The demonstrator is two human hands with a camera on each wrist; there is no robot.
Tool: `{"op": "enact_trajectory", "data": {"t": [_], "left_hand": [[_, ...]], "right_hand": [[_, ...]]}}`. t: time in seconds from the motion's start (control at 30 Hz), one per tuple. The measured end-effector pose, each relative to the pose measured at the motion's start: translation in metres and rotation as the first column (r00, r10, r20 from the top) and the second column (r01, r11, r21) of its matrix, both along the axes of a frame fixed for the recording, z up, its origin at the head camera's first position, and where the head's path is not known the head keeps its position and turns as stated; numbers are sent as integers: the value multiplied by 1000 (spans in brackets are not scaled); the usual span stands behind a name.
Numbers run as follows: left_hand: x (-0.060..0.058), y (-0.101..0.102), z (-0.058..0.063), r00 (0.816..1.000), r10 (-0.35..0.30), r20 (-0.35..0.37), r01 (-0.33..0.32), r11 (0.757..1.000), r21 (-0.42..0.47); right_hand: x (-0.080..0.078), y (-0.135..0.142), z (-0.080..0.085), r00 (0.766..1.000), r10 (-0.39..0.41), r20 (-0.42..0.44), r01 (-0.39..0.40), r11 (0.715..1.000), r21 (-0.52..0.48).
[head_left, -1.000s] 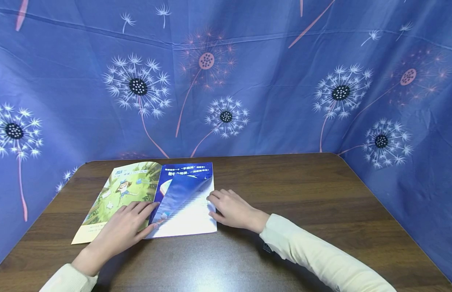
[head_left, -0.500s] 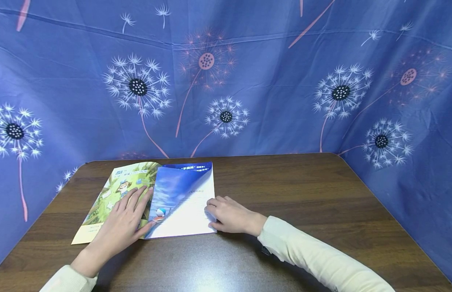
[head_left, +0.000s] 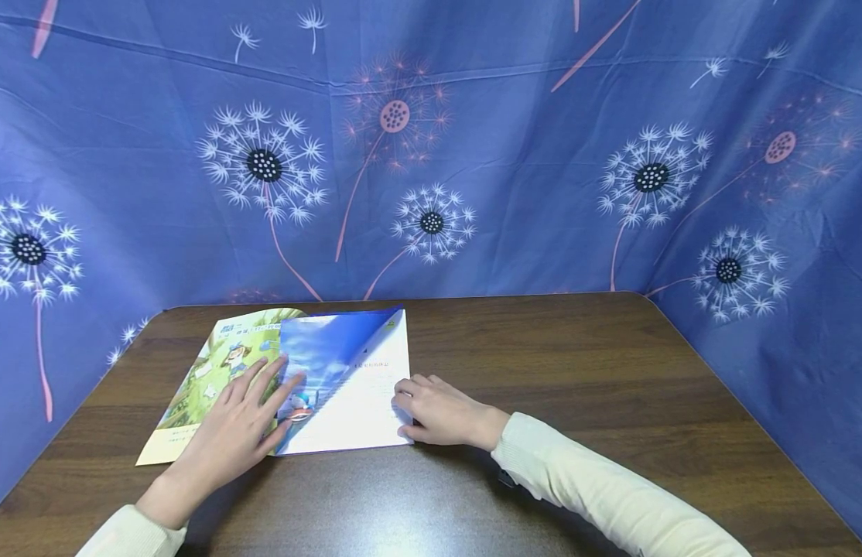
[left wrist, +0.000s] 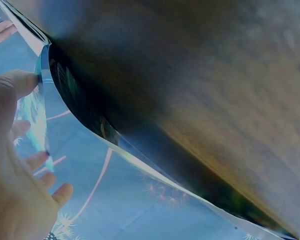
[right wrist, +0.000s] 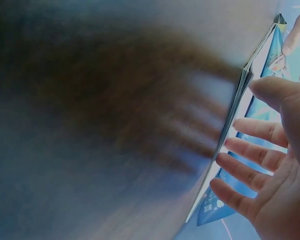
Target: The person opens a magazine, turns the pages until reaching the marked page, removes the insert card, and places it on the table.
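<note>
Lying partly under spread left hand [head_left: 234, 422], book [head_left: 361, 410] meets right hand [head_left: 443, 412], fingers extended, at right edge.

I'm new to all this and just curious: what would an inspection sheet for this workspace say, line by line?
Surface: brown, wood-grained table, reflecting light in front of the book.
Job's things: the book lies open on the left part of the table; a blue page slants over part of a white page, with a green page to the left.
Clutter: nothing seen.
Grippers: bare human hands; the left hand spreads over the green and blue pages, the right hand is at the book's right edge.
Cables: nothing seen.
Surroundings: blue cloth with dandelion print behind and beside the table.
</note>
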State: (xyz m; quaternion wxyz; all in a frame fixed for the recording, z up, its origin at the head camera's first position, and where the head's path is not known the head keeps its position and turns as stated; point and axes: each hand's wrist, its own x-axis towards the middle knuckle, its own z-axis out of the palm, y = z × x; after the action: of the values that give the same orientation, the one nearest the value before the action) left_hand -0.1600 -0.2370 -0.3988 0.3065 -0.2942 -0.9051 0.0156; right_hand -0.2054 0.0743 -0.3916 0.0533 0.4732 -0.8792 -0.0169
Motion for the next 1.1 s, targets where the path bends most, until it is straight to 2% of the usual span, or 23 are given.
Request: {"op": "enact_trajectory", "data": {"t": [0.37,0.67,1.1], "left_hand": [[0,0,-1,999,-36,33,36,999,-4],[4,-3,-2,995,5,98,0,999,-45],[2,-2,-1,995,29,99,-24,998,-58]], "right_hand": [[0,0,2,1000,-2,11,2,1000,8],[2,-1,2,999,-19,36,19,1000,21],[3,0,3,999,-23,42,21,999,42]]}}
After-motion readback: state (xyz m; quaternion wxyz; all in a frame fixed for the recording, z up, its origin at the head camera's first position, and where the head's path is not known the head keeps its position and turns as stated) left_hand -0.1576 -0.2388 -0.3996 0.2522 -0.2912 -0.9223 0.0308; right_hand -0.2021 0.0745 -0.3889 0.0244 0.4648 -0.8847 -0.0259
